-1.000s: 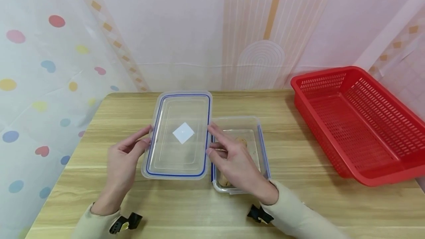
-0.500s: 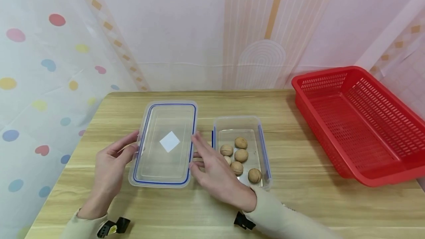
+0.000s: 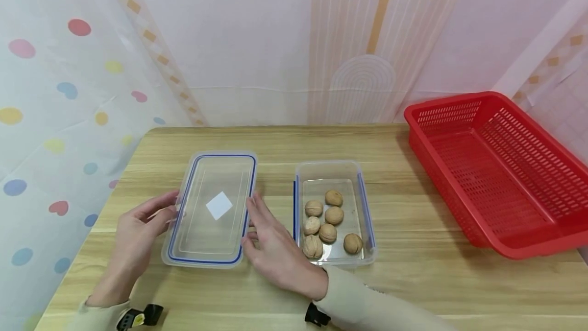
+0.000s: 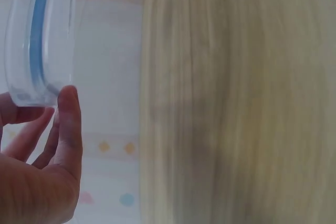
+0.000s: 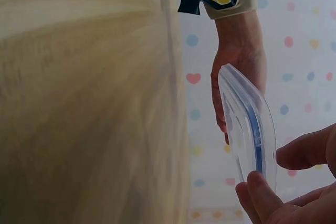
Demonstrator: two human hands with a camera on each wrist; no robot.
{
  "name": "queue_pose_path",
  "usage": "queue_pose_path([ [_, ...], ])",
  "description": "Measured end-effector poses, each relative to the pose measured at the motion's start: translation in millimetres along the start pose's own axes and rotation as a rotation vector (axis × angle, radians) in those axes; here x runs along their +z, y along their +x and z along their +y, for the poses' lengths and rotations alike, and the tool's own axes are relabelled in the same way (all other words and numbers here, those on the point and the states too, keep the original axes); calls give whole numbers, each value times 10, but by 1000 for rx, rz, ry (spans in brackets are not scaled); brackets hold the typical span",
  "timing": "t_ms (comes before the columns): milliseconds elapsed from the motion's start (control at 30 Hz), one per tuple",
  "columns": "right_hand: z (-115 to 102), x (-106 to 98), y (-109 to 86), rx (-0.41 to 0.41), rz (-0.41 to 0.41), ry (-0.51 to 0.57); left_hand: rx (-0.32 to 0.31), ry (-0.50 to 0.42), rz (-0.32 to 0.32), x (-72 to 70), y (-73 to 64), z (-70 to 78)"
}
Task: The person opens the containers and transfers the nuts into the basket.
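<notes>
Both hands hold a clear plastic lid (image 3: pixel 206 239) with a blue seal line and a white square sticker (image 3: pixel 219 205). My left hand (image 3: pixel 137 236) pinches its left long edge between thumb and fingers. At the opposite edge, my right hand (image 3: pixel 277 249) grips with thumb and fingertips. The wrist views show the lid (image 4: pixel 37 40) raised off the tabletop. To the right of it stands an uncovered clear container (image 3: pixel 327 167) with blue side strips. Several walnuts (image 3: pixel 334 215) lie on its bottom, mostly toward the left.
A large red plastic basket (image 3: pixel 496 178) with slotted walls stands at the right end of the wooden table (image 3: pixel 381 290). Behind the table hangs a patterned curtain (image 3: pixel 257 45). Its dotted part covers the left side.
Both hands have carried the lid left and nearer to the body, away from over the container. The walnuts, covered at first by the right hand, now show fully.
</notes>
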State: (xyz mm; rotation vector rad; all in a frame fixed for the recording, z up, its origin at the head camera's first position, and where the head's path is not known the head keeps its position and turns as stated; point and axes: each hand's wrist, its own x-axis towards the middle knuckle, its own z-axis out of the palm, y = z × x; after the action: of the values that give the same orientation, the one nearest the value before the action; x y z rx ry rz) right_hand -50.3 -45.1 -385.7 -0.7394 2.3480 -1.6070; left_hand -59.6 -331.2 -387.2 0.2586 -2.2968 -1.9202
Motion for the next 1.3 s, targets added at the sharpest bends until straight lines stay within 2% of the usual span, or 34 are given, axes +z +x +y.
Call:
queue_pose_path([
  [233, 74, 133, 27, 47, -25, 45, -29, 152, -55, -116, 46, -57],
  [400, 141, 189, 56, 83, -49, 41, -47, 260, -110, -164, 83, -105],
  [667, 218, 239, 98, 151, -66, 16, -81, 326, -200, -190, 122, -199],
  [833, 238, 265, 119, 191, -76, -1, -112, 387, -234, -194, 118, -280],
  [933, 225, 258, 105, 203, -88, -13, -119, 417, -246, -199, 102, -281],
  [1033, 184, 233, 70, 210, -108, -29, -90, 501, -240, -208, 87, -253],
  [1133, 114, 187, 17, 204, -125, -27, -19, 645, -203, -196, 76, -196],
  [1233, 38, 126, -40, 187, -124, -15, 73, 727, -137, -131, 41, -111],
  [1300, -11, 70, -81, 174, -117, 13, 158, 735, -93, -54, 12, -45],
])
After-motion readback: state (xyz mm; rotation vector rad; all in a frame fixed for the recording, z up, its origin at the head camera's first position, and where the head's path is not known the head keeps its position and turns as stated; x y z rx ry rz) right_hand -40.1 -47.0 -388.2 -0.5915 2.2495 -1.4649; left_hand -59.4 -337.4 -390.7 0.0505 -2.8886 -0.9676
